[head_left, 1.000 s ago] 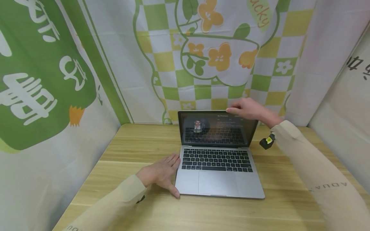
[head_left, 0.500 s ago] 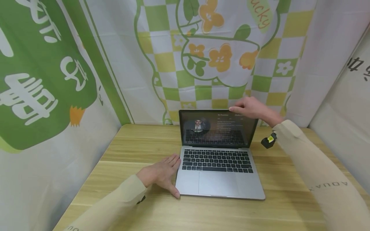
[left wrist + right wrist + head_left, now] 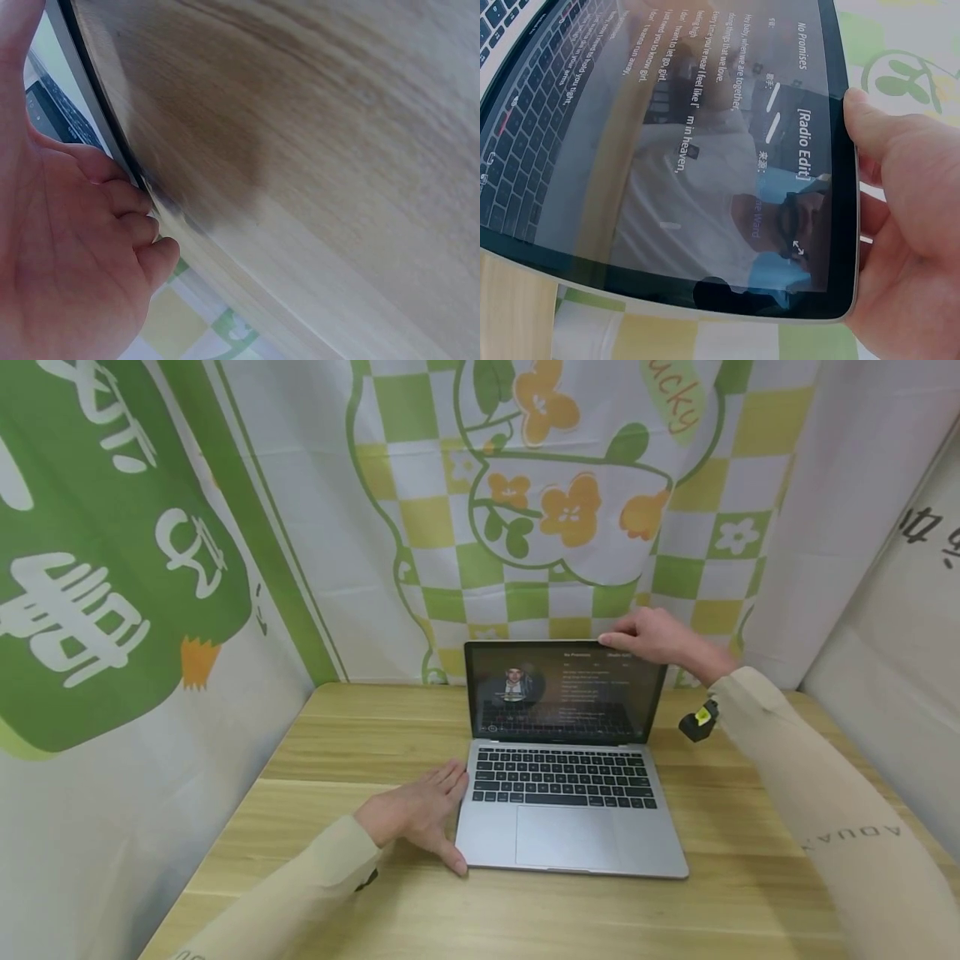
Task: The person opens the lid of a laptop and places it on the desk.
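Note:
A silver laptop (image 3: 566,835) stands unfolded on the wooden table, its dark screen (image 3: 555,693) lit with a round picture and lines of text. My right hand (image 3: 648,635) holds the lid's top edge near the right corner. In the right wrist view, that hand's thumb (image 3: 862,116) lies at the front rim and the other fingers are behind the lid, partly hidden. My left hand (image 3: 420,814) rests against the left side of the base, fingers extended and thumb near the front corner. The left wrist view shows its palm (image 3: 75,247) beside the laptop's edge.
The wooden table (image 3: 360,910) stretches out on both sides of the laptop. A patterned cloth (image 3: 450,527) hangs close behind the lid. Printed cloth walls (image 3: 247,727) stand at left and right. A small black device (image 3: 699,722) is strapped at the right wrist.
The lid's top edge has shifted slightly up in the head view, the lid leaning further back. My right hand has moved a little up and right with it. The left hand stays put.

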Available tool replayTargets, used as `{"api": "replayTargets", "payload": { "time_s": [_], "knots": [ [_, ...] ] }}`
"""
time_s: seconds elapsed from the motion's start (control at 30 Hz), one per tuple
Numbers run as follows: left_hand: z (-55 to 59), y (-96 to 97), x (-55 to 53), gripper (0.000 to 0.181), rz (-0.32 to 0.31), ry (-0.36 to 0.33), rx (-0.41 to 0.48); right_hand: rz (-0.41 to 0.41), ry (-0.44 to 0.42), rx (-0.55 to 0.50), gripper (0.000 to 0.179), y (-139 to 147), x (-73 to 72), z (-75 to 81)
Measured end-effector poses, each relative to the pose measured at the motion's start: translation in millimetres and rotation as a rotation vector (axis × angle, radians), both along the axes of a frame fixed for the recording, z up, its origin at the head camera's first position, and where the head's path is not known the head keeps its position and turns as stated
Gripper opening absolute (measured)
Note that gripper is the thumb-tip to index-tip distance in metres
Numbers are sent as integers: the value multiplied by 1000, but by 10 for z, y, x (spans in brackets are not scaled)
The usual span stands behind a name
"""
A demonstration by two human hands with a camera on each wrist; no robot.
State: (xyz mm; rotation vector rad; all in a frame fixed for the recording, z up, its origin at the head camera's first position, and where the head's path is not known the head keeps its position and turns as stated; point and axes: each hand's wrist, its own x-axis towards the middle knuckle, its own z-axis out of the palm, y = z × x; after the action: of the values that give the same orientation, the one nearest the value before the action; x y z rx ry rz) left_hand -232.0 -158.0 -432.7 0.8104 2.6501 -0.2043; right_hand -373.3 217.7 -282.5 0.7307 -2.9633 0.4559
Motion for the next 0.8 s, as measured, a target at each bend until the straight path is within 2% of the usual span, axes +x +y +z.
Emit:
{"api": "replayTargets", "payload": {
  "time_s": [0.27,0.8],
  "knots": [
    [4,4,12,142,23,-17,6,-13,-6,-24,48,39,8,6],
    [10,-16,10,141,15,-20,32,-46,-46,-85,41,112,-96,-23]
  ]
}}
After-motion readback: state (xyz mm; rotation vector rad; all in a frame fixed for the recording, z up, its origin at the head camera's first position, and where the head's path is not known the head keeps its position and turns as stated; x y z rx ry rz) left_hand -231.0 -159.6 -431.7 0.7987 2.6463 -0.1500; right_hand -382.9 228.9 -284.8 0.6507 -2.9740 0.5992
